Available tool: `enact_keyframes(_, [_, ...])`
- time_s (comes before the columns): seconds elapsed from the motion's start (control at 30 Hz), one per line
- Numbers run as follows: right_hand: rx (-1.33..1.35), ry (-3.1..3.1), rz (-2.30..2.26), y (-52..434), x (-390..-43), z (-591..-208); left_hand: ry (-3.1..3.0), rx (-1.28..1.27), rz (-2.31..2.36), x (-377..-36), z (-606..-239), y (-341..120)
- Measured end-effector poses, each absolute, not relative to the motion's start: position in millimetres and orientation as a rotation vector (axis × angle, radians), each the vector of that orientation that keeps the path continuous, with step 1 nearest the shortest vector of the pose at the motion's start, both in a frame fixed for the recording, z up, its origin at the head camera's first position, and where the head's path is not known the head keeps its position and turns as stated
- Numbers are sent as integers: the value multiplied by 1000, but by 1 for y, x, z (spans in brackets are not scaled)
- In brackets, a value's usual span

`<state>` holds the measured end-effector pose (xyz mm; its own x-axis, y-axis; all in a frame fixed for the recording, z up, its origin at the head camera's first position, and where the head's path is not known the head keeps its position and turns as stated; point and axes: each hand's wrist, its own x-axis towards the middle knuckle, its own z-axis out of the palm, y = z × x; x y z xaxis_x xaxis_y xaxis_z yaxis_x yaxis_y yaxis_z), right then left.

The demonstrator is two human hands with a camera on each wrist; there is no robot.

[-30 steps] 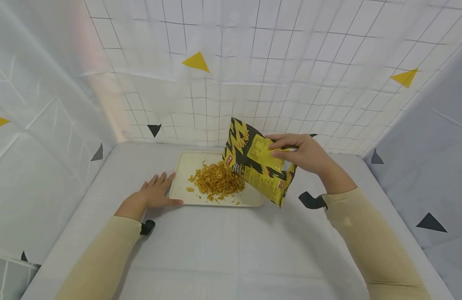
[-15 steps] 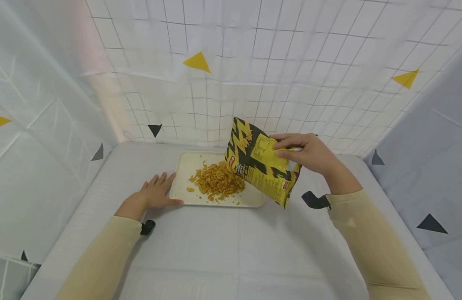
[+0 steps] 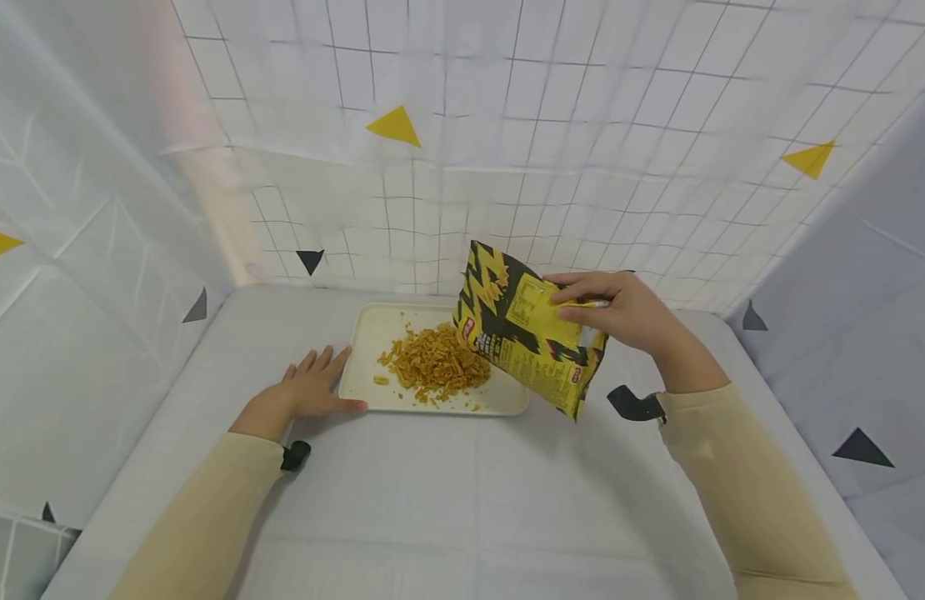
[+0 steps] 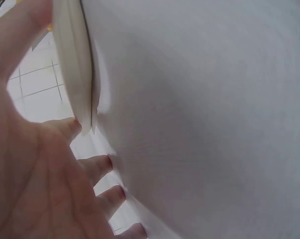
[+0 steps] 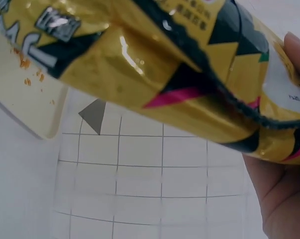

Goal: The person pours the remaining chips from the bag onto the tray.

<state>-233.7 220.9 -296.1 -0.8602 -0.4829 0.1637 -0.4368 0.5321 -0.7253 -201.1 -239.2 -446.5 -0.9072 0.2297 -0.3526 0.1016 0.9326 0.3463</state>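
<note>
My right hand [image 3: 620, 308] pinches a yellow-and-black snack bag [image 3: 533, 329] by its upper right part, thumb on the near face. The bag is tilted, its lower left end over a cream tray [image 3: 365, 333]. A heap of broken orange-brown chips [image 3: 432, 362] lies on that tray. In the right wrist view the bag [image 5: 140, 64] fills the upper part, with the hand [image 5: 284, 199] behind it. My left hand [image 3: 312, 392] lies spread at the tray's left end, thumb at the front corner. The left wrist view shows fingertips [image 4: 102, 167] touching the tray edge and the cloth.
White cloth [image 3: 402, 500] covers the table. A white gridded curtain [image 3: 567, 192] hangs close behind the tray, and plain sheets stand at both sides. One loose chip [image 3: 381, 380] lies apart from the heap. Black straps sit at both wrists.
My right hand has shifted slightly right, carrying the bag with it. The left hand, the tray and the heap of chips look unchanged.
</note>
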Motion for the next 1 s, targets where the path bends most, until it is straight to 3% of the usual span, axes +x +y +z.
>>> enact_keyframes(1.0, [-896, 2783, -1346, 242, -222, -310, 2685, 232, 465, -202, -449, -239])
